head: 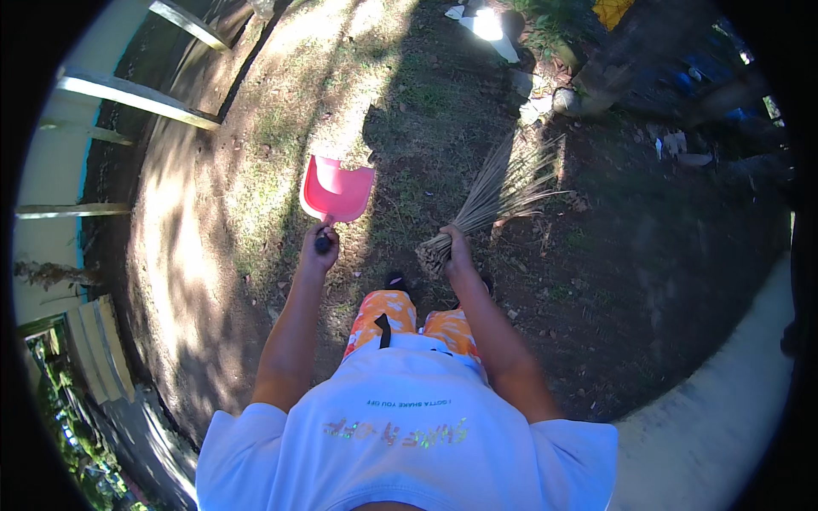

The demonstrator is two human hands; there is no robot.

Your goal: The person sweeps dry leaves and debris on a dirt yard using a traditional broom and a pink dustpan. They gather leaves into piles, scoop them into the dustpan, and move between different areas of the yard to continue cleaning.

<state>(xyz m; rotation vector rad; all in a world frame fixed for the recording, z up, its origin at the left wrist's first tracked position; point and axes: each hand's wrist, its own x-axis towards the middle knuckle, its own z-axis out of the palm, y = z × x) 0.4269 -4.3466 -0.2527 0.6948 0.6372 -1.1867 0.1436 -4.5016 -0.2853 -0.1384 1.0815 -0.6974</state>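
Observation:
My left hand [321, 246] grips the dark end of the handle of a pink plastic dustpan [339, 191], whose scoop points away from me over sunlit grass. In my right hand [457, 249] is a stick broom [489, 198], a bundle of thin dry ribs held near its thick butt end. Its loose tips fan out forward and to the right. The dustpan and the broom are apart, with shaded ground [409, 191] between them. Whether either one touches the ground I cannot tell.
Pale posts [140, 99] and a light wall [45, 166] line the left side. White scraps [489, 29] and stones [565, 101] lie ahead to the right, near green plants [543, 29]. A pale concrete surface [709, 421] borders the dirt at lower right.

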